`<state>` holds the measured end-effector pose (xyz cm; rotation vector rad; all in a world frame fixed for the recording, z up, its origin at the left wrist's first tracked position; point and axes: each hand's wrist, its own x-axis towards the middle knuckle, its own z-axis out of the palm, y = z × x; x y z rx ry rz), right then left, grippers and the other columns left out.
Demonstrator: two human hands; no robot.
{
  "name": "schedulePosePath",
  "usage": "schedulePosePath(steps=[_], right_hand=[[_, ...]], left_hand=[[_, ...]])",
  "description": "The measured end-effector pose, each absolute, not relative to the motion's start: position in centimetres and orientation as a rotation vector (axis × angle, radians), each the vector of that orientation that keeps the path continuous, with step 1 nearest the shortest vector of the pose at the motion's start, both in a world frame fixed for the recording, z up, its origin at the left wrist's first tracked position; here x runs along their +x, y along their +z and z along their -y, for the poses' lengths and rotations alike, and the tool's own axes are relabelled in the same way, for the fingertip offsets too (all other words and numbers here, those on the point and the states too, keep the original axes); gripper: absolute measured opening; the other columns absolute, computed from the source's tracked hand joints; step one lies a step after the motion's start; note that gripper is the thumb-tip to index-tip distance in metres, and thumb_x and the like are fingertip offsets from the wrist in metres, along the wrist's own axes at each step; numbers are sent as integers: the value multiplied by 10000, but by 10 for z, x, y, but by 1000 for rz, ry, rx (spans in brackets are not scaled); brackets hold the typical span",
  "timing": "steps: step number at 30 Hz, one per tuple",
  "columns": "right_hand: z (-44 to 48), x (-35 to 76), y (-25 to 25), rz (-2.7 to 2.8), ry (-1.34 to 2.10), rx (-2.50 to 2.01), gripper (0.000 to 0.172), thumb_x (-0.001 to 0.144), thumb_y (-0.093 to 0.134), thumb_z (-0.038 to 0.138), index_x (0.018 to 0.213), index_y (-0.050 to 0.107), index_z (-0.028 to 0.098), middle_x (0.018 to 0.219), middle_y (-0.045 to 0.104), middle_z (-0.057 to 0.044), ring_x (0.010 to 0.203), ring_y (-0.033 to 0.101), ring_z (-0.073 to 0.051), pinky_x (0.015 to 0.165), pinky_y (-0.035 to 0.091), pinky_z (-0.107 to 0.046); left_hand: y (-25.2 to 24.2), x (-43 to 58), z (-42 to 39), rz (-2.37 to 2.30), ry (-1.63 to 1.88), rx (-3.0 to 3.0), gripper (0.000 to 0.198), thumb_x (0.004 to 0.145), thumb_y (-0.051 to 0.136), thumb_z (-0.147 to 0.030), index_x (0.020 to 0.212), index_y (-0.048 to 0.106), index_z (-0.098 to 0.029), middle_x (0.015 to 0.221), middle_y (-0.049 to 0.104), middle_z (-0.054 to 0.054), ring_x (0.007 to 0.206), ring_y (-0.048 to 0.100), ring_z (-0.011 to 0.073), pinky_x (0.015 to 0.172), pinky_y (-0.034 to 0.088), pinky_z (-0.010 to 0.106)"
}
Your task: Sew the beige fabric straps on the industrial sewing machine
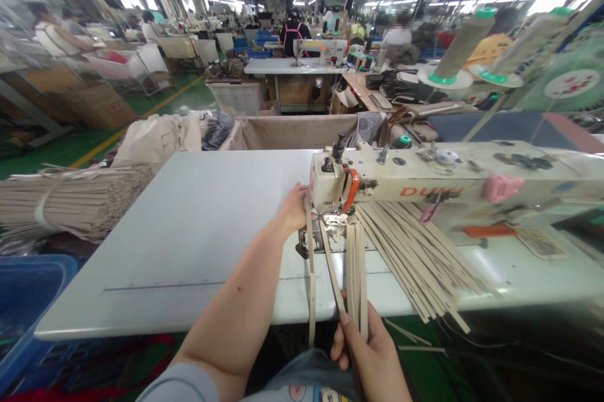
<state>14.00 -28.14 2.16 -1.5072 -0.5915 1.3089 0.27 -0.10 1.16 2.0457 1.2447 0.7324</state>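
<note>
My left hand [296, 208] reaches across the table to the left of the needle area of a sewing machine [453, 185]. Its fingers close around the upper part of a narrow beige strip [311, 301], which hangs down over the table's front edge. In front of that edge, my right hand [372, 348] pinches another beige strip [331, 260], running up toward the presser foot. Several more strips [356, 263] pass through the same hand and lie along the machine bed. The very tips of the left fingers are partly hidden by strip and machine.
Loose strips [419, 257] fan out under the machine arm. A tied strip bundle [70, 201] lies at left, above a blue crate [35, 301]. Behind the white table [212, 219] is a cloth-lined bin [297, 128]. Thread cones [465, 43] stand at right; people sit farther back.
</note>
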Motion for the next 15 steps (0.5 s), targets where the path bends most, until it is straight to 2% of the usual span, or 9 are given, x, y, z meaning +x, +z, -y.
schedulePosePath(steps=[2,4,7,11,15], right_hand=[[282,141,22,601,1310,-1505,661,746,822,716,1098,664,180,539,674,37,431,555,-132,442,407,-249],[282,141,23,597,1311,-1498,644,760,823,696,1108,660,179,544,675,39,428,552,-129,442,401,-245],[283,140,24,576,1313,-1492,616,766,835,667,1099,656,180,554,675,40,431,559,-133,437,399,-245],[284,142,21,537,1315,-1495,647,737,861,662,1134,666,190,548,674,42,424,563,-143,429,411,-251],[287,150,12,534,1380,-1469,585,723,855,693,977,700,190,546,672,26,432,580,-141,426,409,-243]], left_hand=[[7,-1,1,-1255,619,2151,882,526,946,-233,1361,667,-167,1497,559,176,1524,352,448,1299,297,596],[3,-2,1,-1269,537,2206,1044,481,980,-303,1448,605,-183,1549,501,184,1560,264,475,1307,264,616],[0,-1,2,-1270,480,2224,1087,499,974,-363,1492,566,-195,1583,462,177,1573,224,481,1307,243,637],[1,0,2,-1264,472,2221,1095,504,971,-369,1505,555,-208,1582,463,171,1564,251,476,1305,240,653],[1,1,3,-1247,522,2234,1004,479,986,-349,1415,639,-232,1556,489,164,1522,326,487,1295,275,649]])
